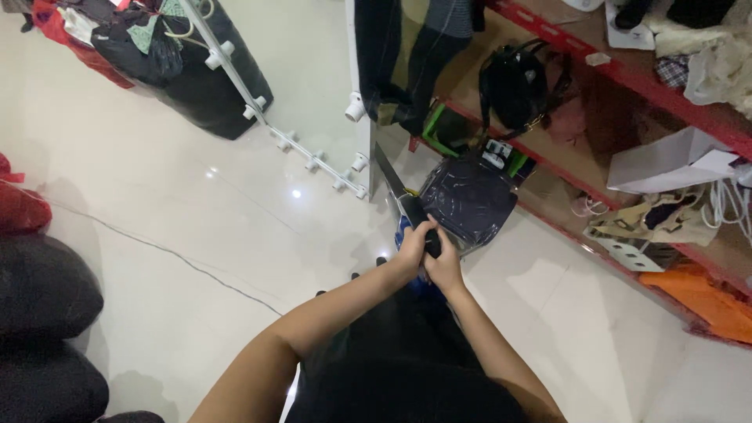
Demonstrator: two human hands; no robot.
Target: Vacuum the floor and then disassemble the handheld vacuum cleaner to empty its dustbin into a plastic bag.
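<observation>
Dark strap (392, 182) gripped by left hand (413, 248) and right hand (445, 266), its lower end hidden between them.

A pale glossy tiled floor (180, 204) carries black bags (47, 329), while red shelves (627, 74) hold a black handbag (513, 82).

obj under hands (429, 252) mostly hidden

left hand (413, 249) + right hand (444, 266) | gripping black strap (413, 210) | beside dark bag (468, 198)
</observation>
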